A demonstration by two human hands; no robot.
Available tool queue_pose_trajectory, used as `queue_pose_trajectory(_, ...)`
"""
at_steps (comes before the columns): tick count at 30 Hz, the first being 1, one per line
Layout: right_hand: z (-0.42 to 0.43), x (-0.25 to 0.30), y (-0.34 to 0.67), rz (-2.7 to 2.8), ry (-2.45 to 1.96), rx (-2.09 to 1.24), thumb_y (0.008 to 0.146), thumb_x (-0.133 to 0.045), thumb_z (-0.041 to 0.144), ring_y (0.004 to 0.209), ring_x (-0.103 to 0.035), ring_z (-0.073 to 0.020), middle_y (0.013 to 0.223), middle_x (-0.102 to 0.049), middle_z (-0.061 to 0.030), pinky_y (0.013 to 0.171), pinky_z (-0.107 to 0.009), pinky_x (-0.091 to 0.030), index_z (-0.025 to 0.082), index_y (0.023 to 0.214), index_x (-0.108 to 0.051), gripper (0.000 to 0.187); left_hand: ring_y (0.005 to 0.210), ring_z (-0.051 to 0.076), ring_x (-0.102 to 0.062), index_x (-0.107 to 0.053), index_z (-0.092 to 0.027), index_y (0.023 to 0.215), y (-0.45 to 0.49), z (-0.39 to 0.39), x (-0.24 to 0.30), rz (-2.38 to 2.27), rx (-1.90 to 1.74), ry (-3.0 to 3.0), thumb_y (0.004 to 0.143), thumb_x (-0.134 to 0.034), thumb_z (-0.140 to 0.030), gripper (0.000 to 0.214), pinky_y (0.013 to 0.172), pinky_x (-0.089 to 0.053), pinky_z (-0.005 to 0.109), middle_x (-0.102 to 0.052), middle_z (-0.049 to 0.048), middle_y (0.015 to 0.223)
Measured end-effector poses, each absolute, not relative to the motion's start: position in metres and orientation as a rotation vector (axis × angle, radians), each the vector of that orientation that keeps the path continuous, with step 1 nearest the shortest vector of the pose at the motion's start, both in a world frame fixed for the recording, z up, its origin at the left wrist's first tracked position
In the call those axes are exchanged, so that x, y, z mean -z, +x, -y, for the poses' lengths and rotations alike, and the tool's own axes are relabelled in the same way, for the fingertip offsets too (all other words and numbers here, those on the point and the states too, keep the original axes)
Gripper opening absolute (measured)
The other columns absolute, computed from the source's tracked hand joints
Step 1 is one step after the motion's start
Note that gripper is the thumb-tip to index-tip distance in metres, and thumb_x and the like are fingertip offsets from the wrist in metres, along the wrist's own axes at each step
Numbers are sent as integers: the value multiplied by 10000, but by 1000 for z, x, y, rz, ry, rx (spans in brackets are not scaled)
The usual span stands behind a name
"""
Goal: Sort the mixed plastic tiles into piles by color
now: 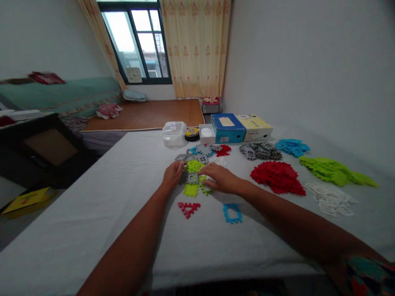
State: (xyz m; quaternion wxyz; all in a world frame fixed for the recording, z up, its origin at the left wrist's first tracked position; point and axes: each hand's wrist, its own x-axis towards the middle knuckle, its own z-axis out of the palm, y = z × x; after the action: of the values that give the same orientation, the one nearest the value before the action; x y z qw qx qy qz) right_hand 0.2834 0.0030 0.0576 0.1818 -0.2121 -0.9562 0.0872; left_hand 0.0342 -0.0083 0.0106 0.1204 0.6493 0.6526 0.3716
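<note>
A small cluster of toothed plastic building pieces lies flat between my hands, with a green piece point(195, 166) at the back, a grey square piece point(191, 178) in the middle and another green piece point(190, 190) in front. At its left side my left hand point(173, 174) is closed with its fingertips on the edge. From the right, my right hand point(220, 179) reaches over with bent fingers and thumb around a green piece point(203, 185), partly hidden by the hand. Nearer me lie a red triangle piece point(188, 209) and a blue frame piece point(232, 213).
Behind the cluster lie mixed grey, blue and red pieces point(200, 152). To the right are piles of red point(276, 176), grey point(262, 151), blue point(292, 147), green point(335, 169) and white pieces point(331, 199). A clear tub point(173, 135) and a blue box point(227, 128) stand at the back.
</note>
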Motion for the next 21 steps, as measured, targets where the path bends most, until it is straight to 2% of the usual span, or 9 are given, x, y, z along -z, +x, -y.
queue_pose_trajectory(7,17,-30,259,2754,-667,-194,933,-549,329,1190,-466,-282,1345,-565,-112,950,-457,-425,193,1314,-536,405,968,261,-653,-747,-155,1000,37,8,-12,-1704,-1306,1656,874,-420,-555,532,919,-475,396,-747,97,1001)
queue_pose_trajectory(13,13,-29,270,2675,-713,-274,896,-612,279,1144,-494,-260,1252,-619,-96,947,-430,-405,193,1002,-640,139,1039,270,-643,-751,-141,1008,40,8,-11,-1536,-1488,1447,828,-491,-625,579,953,-463,404,-739,118,1059)
queue_pose_trajectory(21,9,-24,286,2592,-701,-385,868,-645,263,1145,-507,-251,1221,-626,-114,938,-427,-403,190,895,-619,82,1080,283,-641,-747,-129,1016,31,9,-14,-1648,-1576,1332,832,-457,-658,630,933,-485,415,-723,149,1114)
